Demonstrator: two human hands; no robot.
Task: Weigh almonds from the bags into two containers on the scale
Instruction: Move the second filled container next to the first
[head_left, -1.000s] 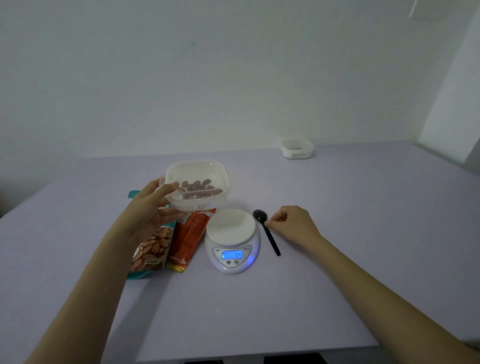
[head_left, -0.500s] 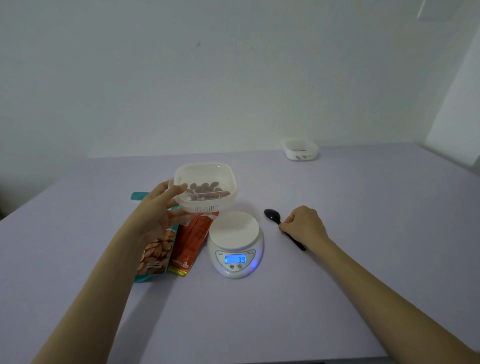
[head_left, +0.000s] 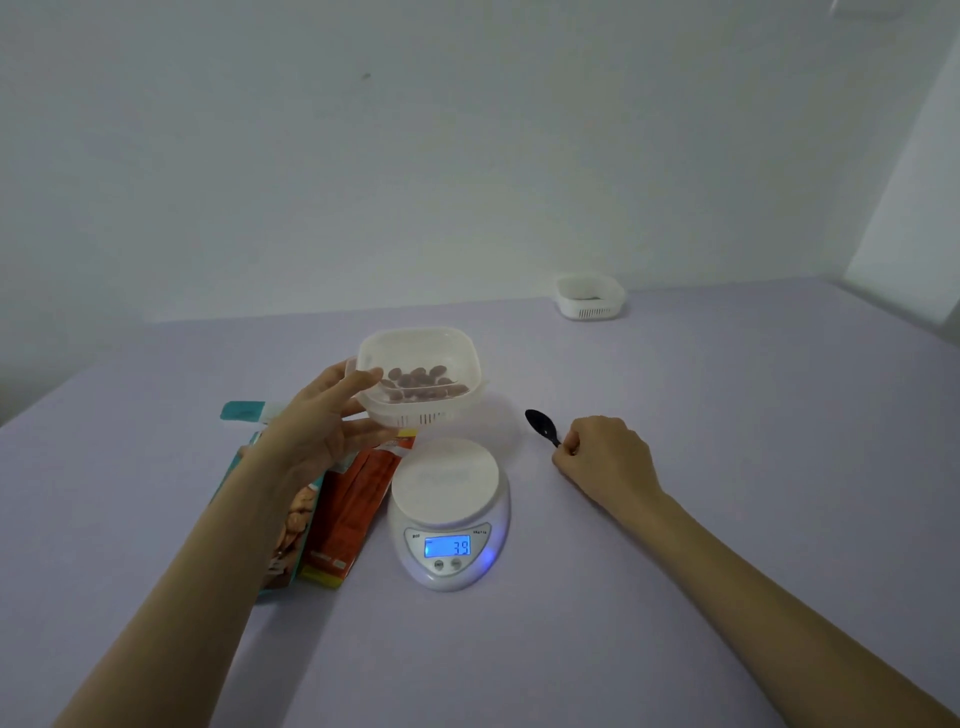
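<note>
My left hand (head_left: 322, 423) holds the clear container (head_left: 415, 340) up in the air, thumb on its rim and fingers under it. Brown almonds (head_left: 421, 382) lie inside. Just below it, to the right of that hand, sits the white scale (head_left: 449, 483). Its blue screen shows 39. Under my left wrist lie a teal almond bag (head_left: 293, 512) and an orange bag (head_left: 358, 504). My right hand (head_left: 605, 462) is curled around the black spoon (head_left: 541, 423). Far past it sits a second white container (head_left: 589, 299).

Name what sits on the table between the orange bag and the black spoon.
The white scale, its platform empty, sits between the orange bag and the spoon, as the head view shows.
</note>
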